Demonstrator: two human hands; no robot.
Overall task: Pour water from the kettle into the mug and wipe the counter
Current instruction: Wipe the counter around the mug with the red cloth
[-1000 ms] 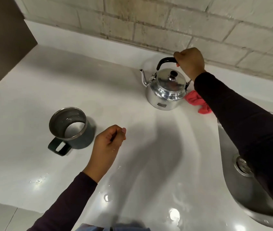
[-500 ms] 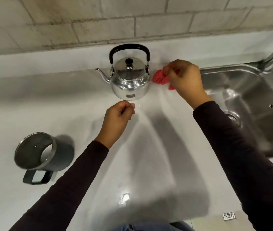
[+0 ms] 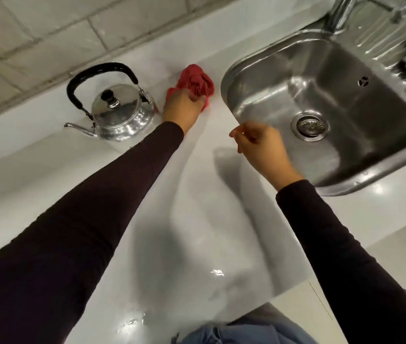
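Your left hand (image 3: pixel 183 105) has its grip clenched on the red cloth (image 3: pixel 195 81), beside the kettle (image 3: pixel 120 115); right hand (image 3: pixel 261 145) loosely curled, holding nothing. Press flat; sweep the worktop (image 3: pixel 197 219) toward the droplets.

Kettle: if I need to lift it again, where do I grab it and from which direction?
Take the kettle by its black arched handle, closing around the top of the arch from above. The handle stands upright over the lid, clear of the hot-looking metal body, and the spout points left, away from the left hand on the red cloth.
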